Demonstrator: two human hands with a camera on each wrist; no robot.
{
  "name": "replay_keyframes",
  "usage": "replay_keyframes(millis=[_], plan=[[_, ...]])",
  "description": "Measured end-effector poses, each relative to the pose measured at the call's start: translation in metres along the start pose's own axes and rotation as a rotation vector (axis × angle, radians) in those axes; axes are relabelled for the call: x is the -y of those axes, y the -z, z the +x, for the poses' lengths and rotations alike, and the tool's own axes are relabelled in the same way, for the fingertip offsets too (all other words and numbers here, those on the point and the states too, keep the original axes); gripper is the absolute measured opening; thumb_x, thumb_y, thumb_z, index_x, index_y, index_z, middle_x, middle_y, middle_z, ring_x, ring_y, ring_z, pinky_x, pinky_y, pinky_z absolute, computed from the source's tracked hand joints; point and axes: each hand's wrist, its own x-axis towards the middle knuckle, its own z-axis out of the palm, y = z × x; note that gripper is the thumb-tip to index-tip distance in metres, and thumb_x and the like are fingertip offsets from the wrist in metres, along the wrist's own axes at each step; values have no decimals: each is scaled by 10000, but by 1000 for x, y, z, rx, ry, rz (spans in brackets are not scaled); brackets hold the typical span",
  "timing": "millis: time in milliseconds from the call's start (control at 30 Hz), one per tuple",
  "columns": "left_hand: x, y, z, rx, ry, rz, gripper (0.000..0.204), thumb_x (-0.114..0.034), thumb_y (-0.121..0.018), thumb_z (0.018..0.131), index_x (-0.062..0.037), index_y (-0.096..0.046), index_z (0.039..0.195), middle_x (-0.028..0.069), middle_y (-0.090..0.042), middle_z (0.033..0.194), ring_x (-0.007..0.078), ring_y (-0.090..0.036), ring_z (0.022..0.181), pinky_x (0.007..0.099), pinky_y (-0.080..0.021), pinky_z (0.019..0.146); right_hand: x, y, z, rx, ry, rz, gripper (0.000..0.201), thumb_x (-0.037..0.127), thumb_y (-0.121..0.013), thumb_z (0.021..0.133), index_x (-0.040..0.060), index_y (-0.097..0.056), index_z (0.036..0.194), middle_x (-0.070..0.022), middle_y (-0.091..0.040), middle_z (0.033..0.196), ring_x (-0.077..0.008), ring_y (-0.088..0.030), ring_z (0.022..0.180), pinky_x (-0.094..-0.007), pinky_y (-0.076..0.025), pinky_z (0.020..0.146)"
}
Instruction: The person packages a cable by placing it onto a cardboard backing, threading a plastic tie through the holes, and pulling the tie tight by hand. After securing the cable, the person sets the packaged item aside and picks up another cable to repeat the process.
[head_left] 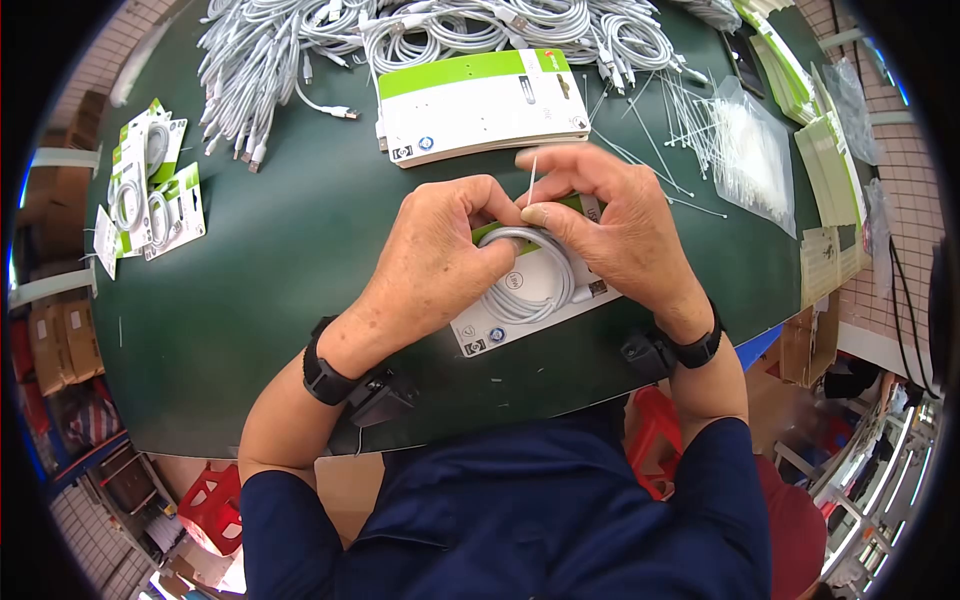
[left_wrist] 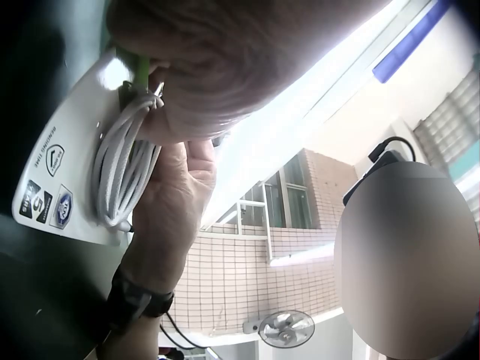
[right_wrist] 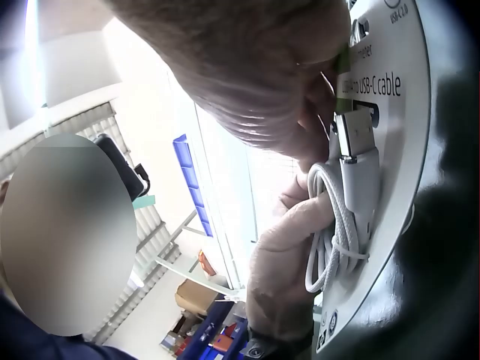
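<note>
Grey cable coil [head_left: 525,295]: directly below the pinching fingertips, lying on the card, its upper edge touched by the left thumb; a white band crosses the loops in the right wrist view.
Metal-tipped plug [right_wrist: 356,135]: just beside the coil, to the right of the grip.
Thin white tie [head_left: 532,182]: upright at the fingertips, above the coil's top.
White-and-green card [head_left: 482,333]: under coil and both hands, tilted, its lower left corner sticking out past the grip.
Left hand [head_left: 440,250]: grasping the coil's upper edge, thumb over it, index finger bent inward, back of the hand up.
Right hand [head_left: 625,220]: pinching the tie, thumb pointing at the left fingertips, index finger arched above.
Forearms: angled inward from either side, a black strap on each wrist.
Print on card: "USB-C cable" and "USB-C 2.0" beside the plug; "BENDING TIME" near the lower corner; smaller logos too small to read.
Card stack [head_left: 470,115]: just beyond the grip, green band along its far edge.
Cable heap [head_left: 250,90]: farther beyond, spreading leftward.
Bag of ties [head_left: 755,155]: right of the grip, beyond it, loose ties [head_left: 690,130] alongside.
Carded cables [head_left: 150,190]: well left of the grip, on the green table [head_left: 230,330].
</note>
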Motion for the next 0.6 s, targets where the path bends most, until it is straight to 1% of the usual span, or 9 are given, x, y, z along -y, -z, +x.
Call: replay_keyframes(millis=[100, 200, 300, 400, 600], plan=[[0, -2, -1, 8, 26, -1, 100, 64, -700, 826, 38, -679, 921, 48, -731, 870, 68, -658, 853, 263, -563, 780, -4, 1, 1, 59, 70, -114, 217, 50, -768, 892, -2, -728, 1098, -117, -772, 894, -232, -754, 768, -304, -592, 721], [1, -3, 1, -3, 15, 40, 92, 61, -698, 832, 33, -669, 915, 35, -717, 860, 63, -647, 850, 261, -558, 772, -9, -5, 0, 9, 86, -111, 127, 65, -769, 896, 9, -723, 999, -108, -739, 856, -254, -721, 738, -335, -569, 687], [4, -4, 2, -11, -2, 53, 97, 57, -701, 835, 32, -666, 922, 31, -717, 867, 58, -641, 851, 260, -555, 770, -13, -10, 1, -54, 211, -220, 100, 73, -772, 891, 33, -687, 927, -90, -702, 829, -284, -679, 722, -368, -537, 653], [5, -4, 2, 1, -5, 44, 105, 57, -704, 835, 34, -665, 929, 32, -720, 879, 58, -638, 857, 261, -555, 772, -16, -13, 3, -95, 318, -323, 120, 81, -776, 883, 65, -656, 881, -65, -680, 821, -294, -649, 717, -392, -508, 629], [6, -7, 2, 25, 8, -8, 112, 61, -706, 834, 36, -665, 934, 38, -723, 898, 75, -663, 888, 267, -568, 788, -17, -17, 3, -144, 345, -404, 134, 79, -777, 873, 87, -646, 901, -45, -674, 817, -280, -650, 692, -393, -509, 609]])
